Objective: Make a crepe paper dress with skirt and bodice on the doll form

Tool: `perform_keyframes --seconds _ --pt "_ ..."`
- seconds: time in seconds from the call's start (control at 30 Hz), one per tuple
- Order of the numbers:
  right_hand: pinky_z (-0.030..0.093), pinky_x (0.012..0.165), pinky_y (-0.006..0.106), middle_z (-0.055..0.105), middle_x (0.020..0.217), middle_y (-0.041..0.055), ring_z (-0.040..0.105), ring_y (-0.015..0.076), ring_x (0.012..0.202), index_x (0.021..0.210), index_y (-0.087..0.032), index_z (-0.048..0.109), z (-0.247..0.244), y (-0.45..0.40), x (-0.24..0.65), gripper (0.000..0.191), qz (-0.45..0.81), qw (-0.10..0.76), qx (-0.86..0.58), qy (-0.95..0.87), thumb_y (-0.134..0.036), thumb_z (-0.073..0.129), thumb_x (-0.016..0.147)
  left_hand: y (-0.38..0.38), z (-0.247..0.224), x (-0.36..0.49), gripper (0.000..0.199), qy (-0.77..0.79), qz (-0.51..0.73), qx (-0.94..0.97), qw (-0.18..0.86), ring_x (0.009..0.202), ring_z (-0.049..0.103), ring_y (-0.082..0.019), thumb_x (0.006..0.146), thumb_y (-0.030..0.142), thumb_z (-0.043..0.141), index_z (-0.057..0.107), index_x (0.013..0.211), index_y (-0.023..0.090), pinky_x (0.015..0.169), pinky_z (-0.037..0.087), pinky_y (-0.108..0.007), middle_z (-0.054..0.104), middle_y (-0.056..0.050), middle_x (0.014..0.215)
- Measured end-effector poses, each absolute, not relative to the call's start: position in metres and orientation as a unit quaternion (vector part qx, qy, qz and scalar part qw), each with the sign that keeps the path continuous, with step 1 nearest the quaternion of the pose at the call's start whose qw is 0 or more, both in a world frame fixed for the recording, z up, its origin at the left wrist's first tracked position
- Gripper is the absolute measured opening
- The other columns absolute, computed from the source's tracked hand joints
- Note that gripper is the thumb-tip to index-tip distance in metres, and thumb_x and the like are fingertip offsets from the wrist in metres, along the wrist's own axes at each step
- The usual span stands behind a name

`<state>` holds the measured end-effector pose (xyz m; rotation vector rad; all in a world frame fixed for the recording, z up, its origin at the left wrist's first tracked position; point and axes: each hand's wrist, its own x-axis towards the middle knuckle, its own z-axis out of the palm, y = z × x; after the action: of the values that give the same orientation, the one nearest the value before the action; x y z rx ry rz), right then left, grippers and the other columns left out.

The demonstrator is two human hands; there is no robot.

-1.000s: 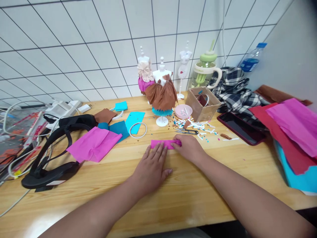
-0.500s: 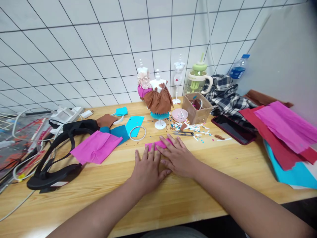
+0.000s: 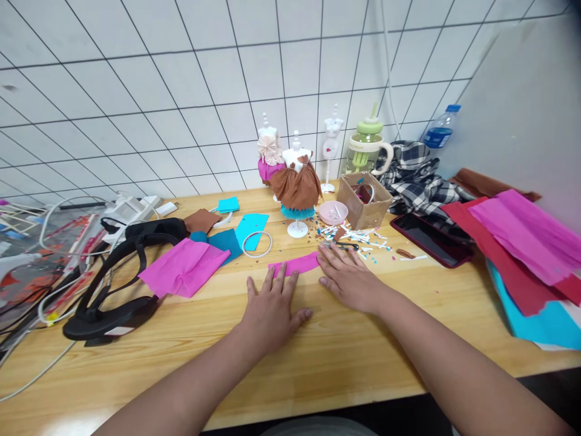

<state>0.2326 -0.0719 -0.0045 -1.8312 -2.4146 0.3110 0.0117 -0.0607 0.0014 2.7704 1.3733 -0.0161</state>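
Observation:
A narrow pink paper strip lies flat on the wooden table. My left hand rests palm down with fingers spread, its fingertips on the strip's left part. At the strip's right end lies my right hand, flat too, its fingertips partly covering small black snips. Behind the strip stands a white dress form in a brown and blue paper skirt. A white ring and a turquoise paper sheet are to the left of it.
At left are a black headset, pink paper and cables. Toward the back stand a cardboard box, a pink dish and a green-lidded jug. Right: a phone and coloured sheets.
My right hand has slid right along the strip, away from my left hand, and more of the strip shows between them. The camera view has shifted slightly.

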Motion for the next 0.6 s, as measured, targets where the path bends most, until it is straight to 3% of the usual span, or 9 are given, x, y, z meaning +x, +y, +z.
perform_keyframes --seconds 0.13,0.23,0.3,0.37,0.5,0.6 --pt "0.017 0.118 0.052 0.025 0.159 0.0102 0.018 0.0287 0.147 0.146 -0.013 0.04 0.001 -0.07 0.232 0.055 0.08 0.063 -0.613 -0.784 -0.038 0.038 0.098 -0.045 0.007 0.004 0.049 0.431 0.019 0.901 0.036 0.133 0.045 -0.036 0.094 0.04 0.045 0.045 0.141 0.026 0.105 0.022 -0.073 0.048 -0.013 0.146" --pt "0.027 0.114 0.046 0.036 0.154 0.0121 0.031 0.028 0.141 0.142 -0.014 0.046 0.005 -0.066 0.231 0.054 0.058 0.121 -0.612 -0.779 -0.034 0.05 0.092 -0.028 0.01 -0.004 0.038 0.426 0.061 0.901 0.045 0.112 0.061 -0.028 0.093 0.03 0.048 0.055 0.13 0.025 0.108 0.028 -0.061 0.069 -0.01 0.121" --pt "0.03 0.113 0.045 0.047 0.147 0.0108 0.039 0.0272 0.135 0.138 -0.017 0.051 0.008 -0.064 0.23 0.052 0.059 0.169 -0.593 -0.785 -0.033 0.056 0.089 -0.018 0.012 -0.006 0.029 0.423 0.084 0.901 0.041 0.102 0.065 -0.025 0.093 0.025 0.046 0.064 0.117 0.026 0.107 0.03 -0.058 0.074 -0.006 0.107" --pt "0.032 0.112 0.045 0.056 0.137 0.0091 0.045 0.0263 0.129 0.131 -0.019 0.056 0.008 -0.062 0.227 0.046 0.084 0.214 -0.561 -0.795 -0.036 0.058 0.088 -0.013 0.013 -0.006 0.025 0.405 0.11 0.907 0.025 0.106 0.062 -0.025 0.094 0.024 0.047 0.069 0.104 0.029 0.107 0.026 -0.06 0.074 -0.003 0.109" --pt "0.034 0.11 0.046 0.061 0.13 0.0112 0.05 0.0252 0.124 0.128 -0.018 0.058 0.007 -0.061 0.222 0.047 0.215 0.326 -0.53 -0.753 -0.048 0.05 0.093 -0.021 0.009 -0.013 0.021 0.344 0.188 0.919 -0.035 0.123 0.051 -0.026 0.091 0.028 0.055 0.071 0.1 0.039 0.111 0.017 -0.061 0.065 0.001 0.128" --pt "0.035 0.11 0.044 0.056 0.138 0.0121 0.05 0.0241 0.128 0.133 -0.019 0.055 0.008 -0.062 0.224 0.06 0.436 0.369 -0.489 -0.66 -0.061 0.042 0.092 -0.036 -0.008 -0.031 0.015 0.338 0.221 0.915 -0.027 0.109 0.055 -0.025 0.089 0.039 0.06 0.07 0.098 0.046 0.112 0.013 -0.063 0.073 0.003 0.106"
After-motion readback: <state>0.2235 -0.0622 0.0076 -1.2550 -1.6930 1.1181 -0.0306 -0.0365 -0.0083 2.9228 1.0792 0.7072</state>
